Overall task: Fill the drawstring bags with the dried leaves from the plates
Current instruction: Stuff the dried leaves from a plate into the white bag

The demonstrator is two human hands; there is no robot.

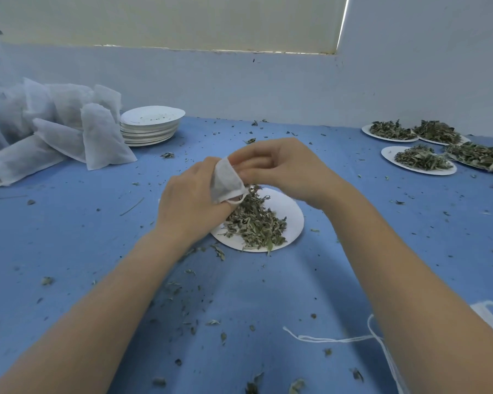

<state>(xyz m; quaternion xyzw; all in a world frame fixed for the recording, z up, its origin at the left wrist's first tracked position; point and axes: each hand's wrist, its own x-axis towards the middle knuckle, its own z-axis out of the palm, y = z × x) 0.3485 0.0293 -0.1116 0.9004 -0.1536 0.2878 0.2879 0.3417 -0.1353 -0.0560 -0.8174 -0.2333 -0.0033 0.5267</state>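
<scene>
Far to the left of the left hand, a heap of filled white bags (54, 132) is seen on the blue worktop (69, 237), and just beside it a stack of empty plates (151, 125) is placed. The left hand (191, 203) is held over the left edge of a white plate (289, 220); its fingers are curled around a small white drawstring bag (227, 180), which is kept above the plate between both hands. A loop of the bag's string (238, 199) is hanging under it. The right hand (279, 169) is raised just beside the left one, and the top of the bag is pinched by its bent fingers. Under the hands, a pile of dried leaves (254, 223) is lying on the plate. Loose leaf crumbs (188, 308) are scattered on the worktop near the forearms. Near the right forearm, white strings (333, 339) are lying. Far to the right of the right hand, several more plates with leaves (421, 160) are set close together.
</scene>
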